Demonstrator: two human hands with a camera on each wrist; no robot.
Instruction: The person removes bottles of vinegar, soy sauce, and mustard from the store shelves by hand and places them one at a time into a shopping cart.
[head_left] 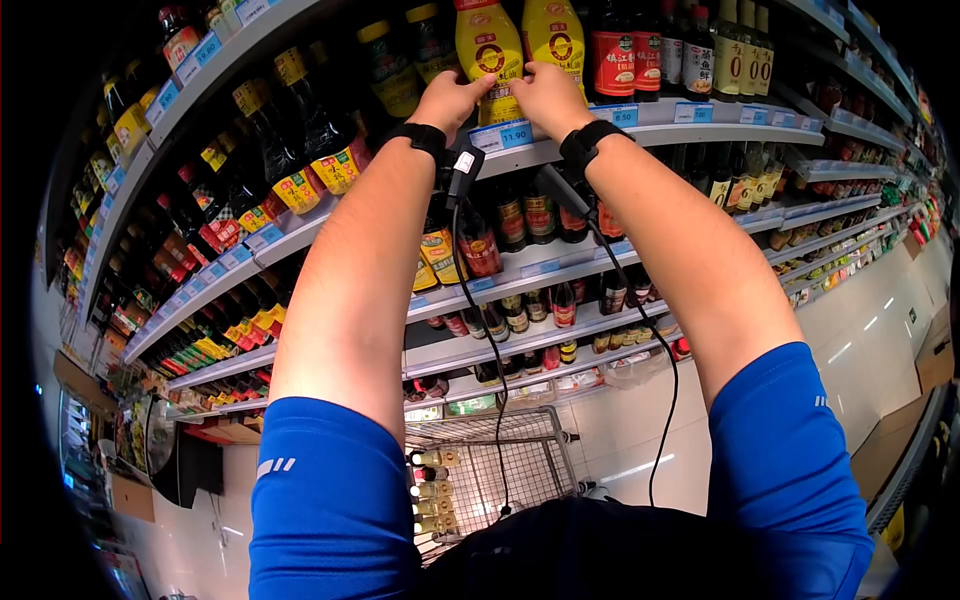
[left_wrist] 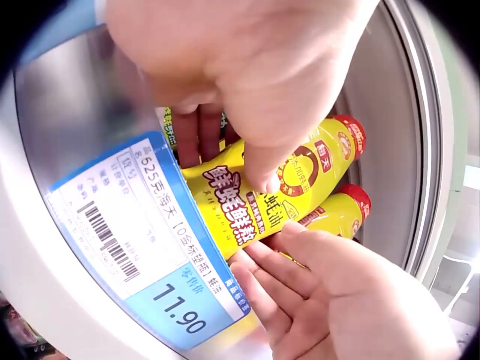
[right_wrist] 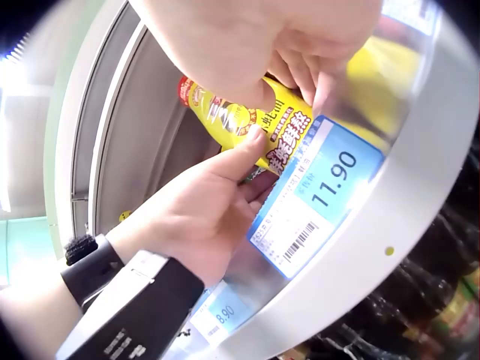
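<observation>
A yellow oyster sauce bottle (head_left: 488,45) with a red cap stands upright at the shelf's front edge, behind an 11.90 price tag (head_left: 502,135). My left hand (head_left: 445,103) holds its left side, the thumb (left_wrist: 264,176) lying on the front label and the fingers reaching around the side. From the other side, my right hand (head_left: 555,100) grips the same bottle, its thumb at the front and its fingers (right_wrist: 300,71) along the side. A second yellow bottle (head_left: 555,40) of the same kind stands just right, partly covered by my right hand.
Dark sauce bottles (head_left: 320,135) line the shelf leftward; red-labelled bottles (head_left: 613,60) stand to the right. A raised front lip (right_wrist: 420,195) runs along the shelf. Lower shelves hold more bottles. Below me is a shopping cart (head_left: 520,450) with several bottles; camera cables (head_left: 485,330) hang from both wrists.
</observation>
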